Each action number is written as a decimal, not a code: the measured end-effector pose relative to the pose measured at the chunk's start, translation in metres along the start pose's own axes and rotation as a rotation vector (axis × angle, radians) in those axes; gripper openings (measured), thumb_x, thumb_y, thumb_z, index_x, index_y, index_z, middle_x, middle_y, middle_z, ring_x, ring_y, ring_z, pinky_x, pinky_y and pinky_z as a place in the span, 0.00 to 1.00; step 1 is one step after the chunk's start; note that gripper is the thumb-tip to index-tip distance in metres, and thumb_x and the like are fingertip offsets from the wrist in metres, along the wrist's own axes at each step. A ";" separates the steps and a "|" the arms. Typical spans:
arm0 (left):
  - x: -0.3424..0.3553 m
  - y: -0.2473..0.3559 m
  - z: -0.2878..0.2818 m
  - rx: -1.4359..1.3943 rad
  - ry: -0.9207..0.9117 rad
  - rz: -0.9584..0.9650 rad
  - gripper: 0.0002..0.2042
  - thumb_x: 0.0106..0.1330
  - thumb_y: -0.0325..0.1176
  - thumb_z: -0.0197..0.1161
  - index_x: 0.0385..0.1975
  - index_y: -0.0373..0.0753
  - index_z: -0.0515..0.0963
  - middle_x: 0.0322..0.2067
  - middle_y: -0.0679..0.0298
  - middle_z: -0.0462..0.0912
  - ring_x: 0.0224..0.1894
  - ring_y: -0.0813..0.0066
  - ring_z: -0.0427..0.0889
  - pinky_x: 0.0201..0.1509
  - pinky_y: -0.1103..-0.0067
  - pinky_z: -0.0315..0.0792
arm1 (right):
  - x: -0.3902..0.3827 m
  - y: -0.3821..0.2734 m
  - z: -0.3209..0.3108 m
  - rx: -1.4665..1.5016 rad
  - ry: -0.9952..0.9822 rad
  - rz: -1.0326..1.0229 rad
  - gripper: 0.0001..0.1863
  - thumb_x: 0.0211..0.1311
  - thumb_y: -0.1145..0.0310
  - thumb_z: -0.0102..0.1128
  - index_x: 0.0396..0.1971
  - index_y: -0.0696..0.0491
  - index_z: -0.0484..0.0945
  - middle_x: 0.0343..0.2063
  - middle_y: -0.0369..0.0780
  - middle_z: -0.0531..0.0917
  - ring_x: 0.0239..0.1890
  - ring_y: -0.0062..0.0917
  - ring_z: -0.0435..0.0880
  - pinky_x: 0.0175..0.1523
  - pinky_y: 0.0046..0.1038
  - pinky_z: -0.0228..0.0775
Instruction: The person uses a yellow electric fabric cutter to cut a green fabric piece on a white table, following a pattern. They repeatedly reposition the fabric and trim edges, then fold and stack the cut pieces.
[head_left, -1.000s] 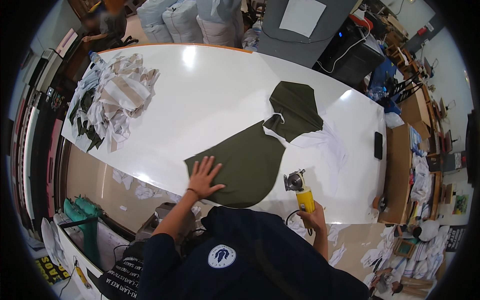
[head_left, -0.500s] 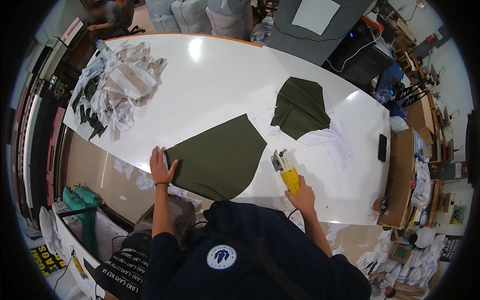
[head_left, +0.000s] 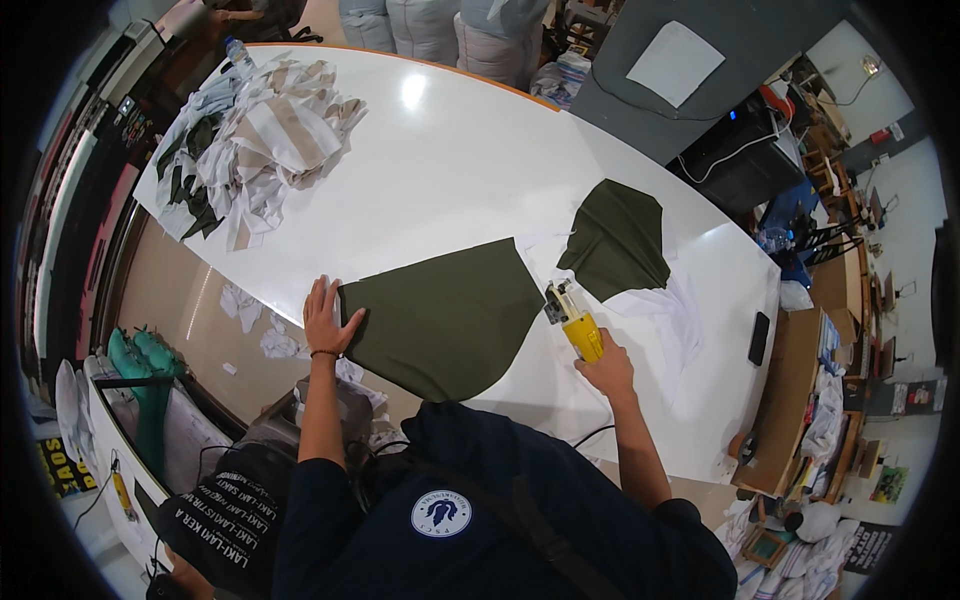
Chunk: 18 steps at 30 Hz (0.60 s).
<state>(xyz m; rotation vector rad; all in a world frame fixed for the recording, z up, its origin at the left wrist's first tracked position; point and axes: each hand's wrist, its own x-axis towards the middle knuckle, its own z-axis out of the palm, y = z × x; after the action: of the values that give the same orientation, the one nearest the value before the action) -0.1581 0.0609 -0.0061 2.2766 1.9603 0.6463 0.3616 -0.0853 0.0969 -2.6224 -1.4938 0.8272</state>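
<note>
A large dark green fabric piece (head_left: pixel 445 315) with a rounded right end lies flat on the white table (head_left: pixel 450 150). My left hand (head_left: pixel 329 318) rests open on its left corner, fingers spread. In my right hand (head_left: pixel 608 368) is a yellow corded electric fabric cutter (head_left: pixel 583 338). The cutter's metal head is close beside the fabric's right edge; whether they touch I cannot tell. Beyond the cutter, a smaller dark green fabric piece (head_left: pixel 618 240) lies rumpled, partly over thin white cloth (head_left: pixel 665 325).
A heap of striped, white and green cloth (head_left: pixel 270 150) covers the table's far left, beside a plastic bottle (head_left: pixel 238 55). A black phone (head_left: pixel 759 338) lies near the right edge. A person in a black cap (head_left: pixel 235 520) is at lower left. Stuffed sacks (head_left: pixel 425 35) stand behind the table.
The view has shifted somewhat. The cutter in my right hand has come nearer the large fabric's right edge. My left hand stays on the fabric corner.
</note>
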 end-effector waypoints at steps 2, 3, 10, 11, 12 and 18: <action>0.000 0.000 -0.001 0.004 -0.004 -0.006 0.37 0.60 0.58 0.67 0.67 0.46 0.70 0.72 0.56 0.63 0.75 0.57 0.59 0.76 0.61 0.52 | 0.001 -0.008 -0.004 -0.008 -0.015 0.004 0.41 0.45 0.54 0.70 0.63 0.44 0.67 0.42 0.52 0.84 0.47 0.50 0.84 0.52 0.48 0.77; 0.000 0.001 -0.001 0.003 -0.007 -0.012 0.37 0.60 0.58 0.67 0.67 0.46 0.70 0.72 0.56 0.63 0.75 0.57 0.59 0.76 0.61 0.52 | 0.003 -0.011 -0.007 -0.012 -0.022 0.006 0.41 0.45 0.54 0.70 0.64 0.44 0.67 0.43 0.52 0.84 0.47 0.50 0.84 0.52 0.48 0.77; 0.002 0.000 -0.003 -0.005 -0.020 -0.029 0.37 0.60 0.58 0.67 0.67 0.46 0.71 0.72 0.56 0.64 0.75 0.58 0.59 0.77 0.61 0.52 | 0.028 -0.022 -0.004 -0.013 0.027 -0.046 0.40 0.42 0.54 0.74 0.59 0.48 0.70 0.41 0.51 0.86 0.45 0.51 0.84 0.50 0.48 0.77; 0.002 0.001 -0.004 -0.005 -0.023 -0.031 0.36 0.60 0.58 0.67 0.67 0.46 0.71 0.72 0.56 0.64 0.75 0.58 0.59 0.77 0.61 0.52 | 0.032 -0.025 -0.005 -0.007 0.020 -0.053 0.40 0.42 0.54 0.74 0.59 0.48 0.70 0.41 0.51 0.86 0.45 0.51 0.84 0.50 0.48 0.77; 0.002 0.002 -0.005 -0.005 -0.027 -0.034 0.36 0.60 0.58 0.67 0.66 0.46 0.71 0.71 0.56 0.64 0.75 0.58 0.59 0.77 0.61 0.52 | 0.036 -0.028 -0.005 -0.002 0.014 -0.060 0.40 0.42 0.55 0.74 0.59 0.48 0.70 0.41 0.51 0.86 0.46 0.51 0.84 0.50 0.48 0.77; 0.003 0.001 -0.005 -0.003 -0.022 -0.035 0.36 0.60 0.58 0.67 0.66 0.46 0.72 0.71 0.56 0.64 0.75 0.57 0.59 0.76 0.61 0.52 | 0.066 -0.055 -0.008 0.034 0.014 -0.105 0.39 0.41 0.56 0.74 0.58 0.47 0.71 0.43 0.49 0.86 0.47 0.51 0.84 0.51 0.46 0.77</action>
<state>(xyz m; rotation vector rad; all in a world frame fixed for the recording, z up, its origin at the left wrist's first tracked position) -0.1588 0.0621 -0.0007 2.2330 1.9827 0.6178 0.3477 -0.0001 0.0892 -2.4955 -1.5837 0.8156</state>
